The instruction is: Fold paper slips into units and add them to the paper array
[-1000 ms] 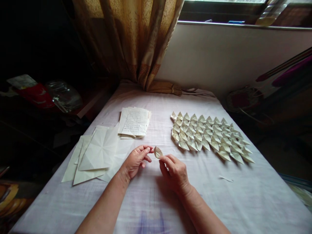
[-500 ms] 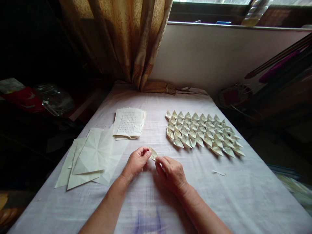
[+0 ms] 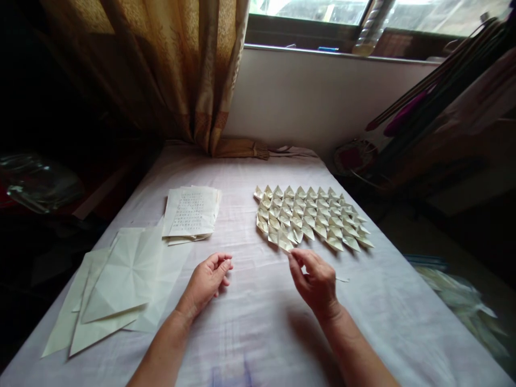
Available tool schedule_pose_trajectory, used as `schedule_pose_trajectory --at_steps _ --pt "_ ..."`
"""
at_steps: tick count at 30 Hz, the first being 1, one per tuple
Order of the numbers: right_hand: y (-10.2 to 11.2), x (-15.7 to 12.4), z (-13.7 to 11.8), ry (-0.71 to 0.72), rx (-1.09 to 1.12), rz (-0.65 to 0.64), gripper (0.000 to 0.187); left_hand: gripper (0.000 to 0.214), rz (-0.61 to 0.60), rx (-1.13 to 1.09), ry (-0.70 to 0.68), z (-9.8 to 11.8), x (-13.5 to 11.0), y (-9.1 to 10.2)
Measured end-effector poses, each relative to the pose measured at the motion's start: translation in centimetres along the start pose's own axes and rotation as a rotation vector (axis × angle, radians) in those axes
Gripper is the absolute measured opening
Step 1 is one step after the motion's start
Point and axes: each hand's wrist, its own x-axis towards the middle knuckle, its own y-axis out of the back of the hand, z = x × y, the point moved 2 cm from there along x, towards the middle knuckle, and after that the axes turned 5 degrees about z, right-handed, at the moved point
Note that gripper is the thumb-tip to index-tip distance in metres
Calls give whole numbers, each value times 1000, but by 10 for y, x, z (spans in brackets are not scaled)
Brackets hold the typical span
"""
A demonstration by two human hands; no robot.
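Plainly, on the pale lilac cloth (image 3: pixel 250 328), a broad, staggered array of cream folded-paper boats (image 3: pixel 309 209) lay ahead and to the right.
The bare left hand (image 3: pixel 207 277) hung well apart, half curled with nothing visible in it; the bare right hand (image 3: pixel 316 279), nearer, pinched one small cream folded-paper piece (image 3: pixel 284 243) just beyond its fingertips, at the array's near-left edge, its long axis apparently slanting away leftward.

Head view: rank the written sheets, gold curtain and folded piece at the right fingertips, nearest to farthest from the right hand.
1. Folded piece: touching the right hand.
2. Written sheets: left of the hand, farther forward.
3. Gold curtain: beyond the sheets, at the far end.
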Motion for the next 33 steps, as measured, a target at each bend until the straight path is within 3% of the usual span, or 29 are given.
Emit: schedule_pose_trajectory --at_steps 4,9,22,26,33 --pt "27 -1 41 -42 -247 92 12 53 20 -5 11 3 -1 0" --pt "34 -15 71 -73 -388 16 20 52 41 2 18 4 0 -1" --pt "19 -21 71 -38 -392 -92 19 57 72 39 29 3 1 -2" --pt "24 -21 66 -32 -339 -111 18 60 89 54 37 3 2 -3" --pt "51 -19 78 -45 -391 44 17 61 88 60 26 2 2 -3"
